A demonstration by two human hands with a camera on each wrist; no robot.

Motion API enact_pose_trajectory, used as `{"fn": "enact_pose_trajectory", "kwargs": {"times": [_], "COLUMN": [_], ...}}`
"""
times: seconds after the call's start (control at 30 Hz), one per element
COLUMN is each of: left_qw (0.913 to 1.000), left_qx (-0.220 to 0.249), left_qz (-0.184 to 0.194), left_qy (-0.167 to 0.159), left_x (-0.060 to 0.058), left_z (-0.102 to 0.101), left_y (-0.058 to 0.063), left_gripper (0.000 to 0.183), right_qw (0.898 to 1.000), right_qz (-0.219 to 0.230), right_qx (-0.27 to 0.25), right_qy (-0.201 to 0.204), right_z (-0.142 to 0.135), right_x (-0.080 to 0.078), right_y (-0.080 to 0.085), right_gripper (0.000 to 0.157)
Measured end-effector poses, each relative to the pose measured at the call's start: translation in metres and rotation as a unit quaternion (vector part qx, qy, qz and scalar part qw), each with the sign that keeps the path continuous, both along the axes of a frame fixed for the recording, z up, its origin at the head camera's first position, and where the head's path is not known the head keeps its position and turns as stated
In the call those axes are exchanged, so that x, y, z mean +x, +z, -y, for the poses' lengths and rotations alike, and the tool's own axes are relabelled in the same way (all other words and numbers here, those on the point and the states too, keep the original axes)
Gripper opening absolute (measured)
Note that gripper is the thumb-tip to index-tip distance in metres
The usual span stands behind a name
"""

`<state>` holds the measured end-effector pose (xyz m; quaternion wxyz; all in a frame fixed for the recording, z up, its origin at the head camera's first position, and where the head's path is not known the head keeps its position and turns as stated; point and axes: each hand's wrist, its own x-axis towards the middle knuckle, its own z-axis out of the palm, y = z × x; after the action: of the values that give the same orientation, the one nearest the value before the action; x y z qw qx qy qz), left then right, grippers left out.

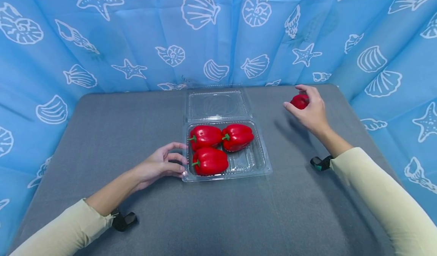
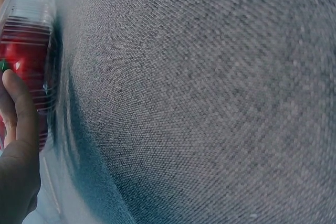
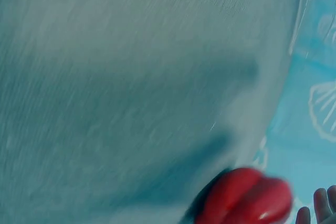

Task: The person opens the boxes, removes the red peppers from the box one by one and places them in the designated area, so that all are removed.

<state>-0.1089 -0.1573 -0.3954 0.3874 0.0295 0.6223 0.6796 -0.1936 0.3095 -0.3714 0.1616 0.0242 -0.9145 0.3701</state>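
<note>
Three red bell peppers with green stems lie in a clear plastic clamshell container [image 1: 264,165]: a back left pepper [image 1: 206,135], a back right pepper [image 1: 239,136] and a front left pepper [image 1: 211,161]. My left hand [image 1: 158,167] is at the container's left side, its relaxed fingertips right at the wall. Over at the back right, my right hand [image 1: 312,110] is spread around another red bell pepper [image 1: 299,101], thumb on the near side. In the right wrist view, that pepper [image 3: 244,198] is low over the grey surface, with a gap between it and the visible fingertips [image 3: 320,205].
The container's transparent lid [image 1: 216,104] lies folded open toward the back. A grey cloth covers the table [image 1: 136,123]. Behind the far edge hangs a blue curtain [image 1: 143,28] with white shells and starfish. Black straps hang at both wrists.
</note>
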Motion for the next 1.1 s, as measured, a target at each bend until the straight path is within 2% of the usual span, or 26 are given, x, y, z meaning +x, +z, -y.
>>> {"fn": "enact_pose_trajectory", "kwargs": {"times": [0.2, 0.37, 0.6, 0.73, 0.87, 0.97, 1.1], "left_qw": [1.0, 1.0, 1.0, 0.9999, 0.9999, 0.9999, 0.9999], "left_qx": [0.002, 0.003, 0.005, 0.007, 0.009, 0.009, 0.01], "left_qz": [0.0, 0.002, -0.004, -0.007, -0.008, -0.007, -0.004], "left_qy": [-0.001, -0.001, -0.004, -0.004, -0.005, -0.006, -0.006], "left_x": [0.0, 0.0, 0.0, 0.001, 0.001, 0.0, 0.0], "left_z": [0.001, 0.001, 0.001, 0.001, 0.001, 0.002, 0.002], "left_y": [0.0, 0.0, 0.0, -0.001, -0.002, -0.003, -0.003], "left_gripper": [0.064, 0.065, 0.065, 0.065, 0.065, 0.065, 0.065], "right_qw": [0.997, 0.986, 0.955, 0.93, 0.907, 0.897, 0.891], "right_qz": [-0.003, 0.007, 0.083, 0.128, 0.167, 0.185, 0.202], "right_qx": [-0.008, -0.02, -0.041, -0.071, -0.098, -0.099, -0.086], "right_qy": [0.075, 0.166, 0.282, 0.337, 0.374, 0.388, 0.398], "right_z": [0.022, 0.039, 0.06, 0.068, 0.074, 0.077, 0.081], "right_x": [0.004, 0.009, 0.016, 0.017, 0.018, 0.019, 0.018], "right_y": [0.006, 0.013, 0.018, 0.017, 0.014, 0.013, 0.013], "right_gripper": [0.067, 0.071, 0.079, 0.08, 0.08, 0.08, 0.08]}}
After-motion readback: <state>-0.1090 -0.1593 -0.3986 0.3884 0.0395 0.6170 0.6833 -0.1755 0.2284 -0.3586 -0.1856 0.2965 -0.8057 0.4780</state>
